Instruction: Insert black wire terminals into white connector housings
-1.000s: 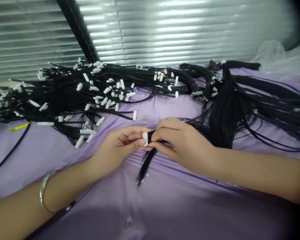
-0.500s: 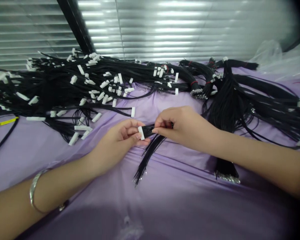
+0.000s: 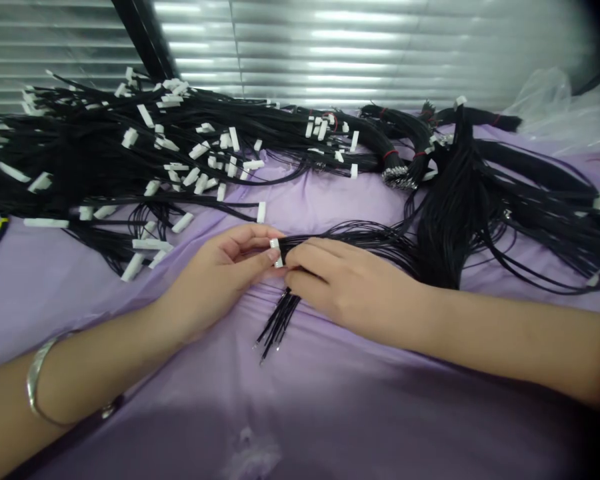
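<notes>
Between thumb and fingers, my left hand pinches a small white connector housing. Black wires run rightward from the connector toward a large hanging bundle. Just right of the connector, my right hand is closed with its fingertips at the wires. A loose tuft of black wires with bare metal terminals pokes out below the right hand's fingers. The right fingertips are partly hidden, so which wires they pinch cannot be fully made out.
A heap of black cables with white connectors lies at the back left. Tied wire bundles and a large loose black bundle lie at the right. Clear plastic sits at the far right, before window blinds. Purple cloth covers the surface.
My right hand has moved left and turned palm down, closer to the connector. The loose wire tuft shows less below it. My left hand still holds the connector, slightly higher in view.
</notes>
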